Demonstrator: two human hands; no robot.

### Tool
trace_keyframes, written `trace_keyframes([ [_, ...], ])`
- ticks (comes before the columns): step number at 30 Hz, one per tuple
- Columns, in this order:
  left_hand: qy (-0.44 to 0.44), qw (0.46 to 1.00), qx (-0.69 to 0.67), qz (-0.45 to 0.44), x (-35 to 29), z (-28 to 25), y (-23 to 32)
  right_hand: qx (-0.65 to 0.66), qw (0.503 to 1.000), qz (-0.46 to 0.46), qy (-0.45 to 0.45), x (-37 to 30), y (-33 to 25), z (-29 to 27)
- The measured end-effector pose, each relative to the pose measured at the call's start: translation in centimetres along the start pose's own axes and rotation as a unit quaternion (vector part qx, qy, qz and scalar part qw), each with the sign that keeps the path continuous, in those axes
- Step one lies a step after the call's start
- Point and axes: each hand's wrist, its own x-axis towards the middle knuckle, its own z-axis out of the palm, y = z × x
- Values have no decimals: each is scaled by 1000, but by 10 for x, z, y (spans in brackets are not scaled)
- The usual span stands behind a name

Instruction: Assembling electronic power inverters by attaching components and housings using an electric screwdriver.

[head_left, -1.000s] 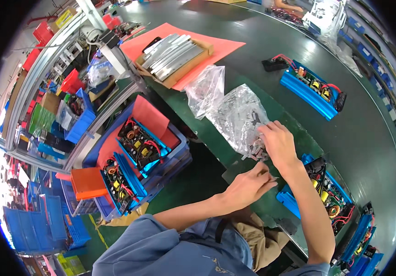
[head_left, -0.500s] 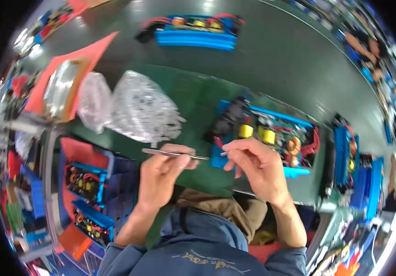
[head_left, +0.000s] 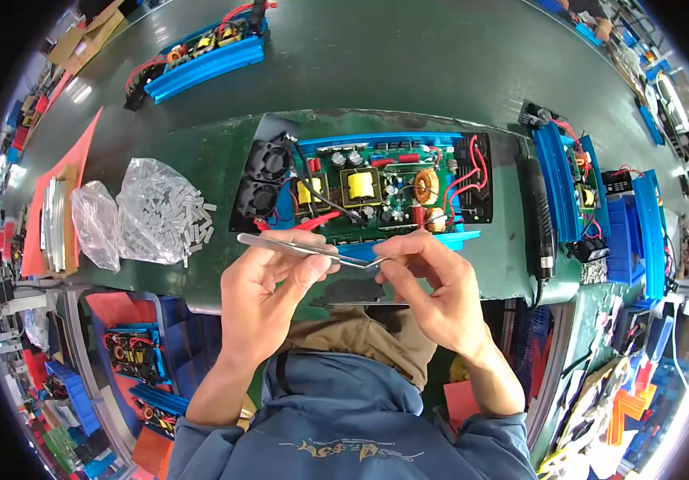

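My left hand (head_left: 258,292) is closed round a pair of metal tweezers (head_left: 336,258), held between thumb and fingers. The bent tips point right and reach the fingertips of my right hand (head_left: 439,284). That hand pinches thumb to finger at the tips; whatever sits between them is too small to make out. Just beyond both hands lies an open electronic unit with a green circuit board (head_left: 396,210). Blue metal sides, yellow transformers, a copper coil and red wires show on it. Two black fans (head_left: 267,178) stand at its left end, with a black cable across the board.
A clear bag of small grey pieces (head_left: 164,212) lies to the left, beside another plastic bag (head_left: 95,224). A black cylindrical tool (head_left: 538,216) rests right of the unit. Further blue-sided units (head_left: 208,68) sit at the back left and the right (head_left: 559,180).
The tweezers' tips and my right fingertips, apart before, now meet. The whole view has shifted, so the unit appears further left and straighter.
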Motion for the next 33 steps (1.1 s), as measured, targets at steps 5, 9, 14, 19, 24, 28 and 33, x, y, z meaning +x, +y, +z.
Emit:
trace_keyframes([
  [5,-14,997,77,5,3,12,-3,-98,988,-88,84,-12,12,-15],
  [9,-11,934,289,208,22,5,-21,-373,824,-130,406,-41,56,-75],
  [14,-59,906,323,268,36,3,-21,-510,713,-24,480,-75,90,-129],
  [19,-90,865,378,317,46,1,-27,-442,781,40,439,-70,76,-122],
  [24,-88,864,374,326,49,2,-36,-314,846,156,402,-136,72,-65],
  [28,-90,887,333,308,54,11,-45,51,902,226,364,-178,74,-23],
  [33,-58,874,376,303,49,14,-54,166,931,282,164,-185,96,32],
])
